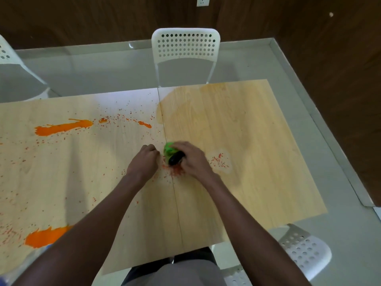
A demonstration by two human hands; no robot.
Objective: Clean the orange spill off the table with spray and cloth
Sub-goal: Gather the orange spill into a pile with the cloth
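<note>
Now right hand [190, 157] grips green cloth [169, 150] with dark object, mid-frame on table [257, 141]. Left hand [145, 159] clenched, seemingly empty. Orange spill [61, 126] upper left, another lower left. Spray not visible. Risk: soaked cloth likely smears orange across cleaner right half.

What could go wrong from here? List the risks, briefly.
1. The right hand scrubs with a green-and-black scrubbing tool over wet orange specks; strokes may smear them into the pale orange film on the right wooden table panel.
2. The left forearm lies close to the thick orange puddle near the front edge and could drag through it.
3. Liquid may seep into the seam between panels.
</note>
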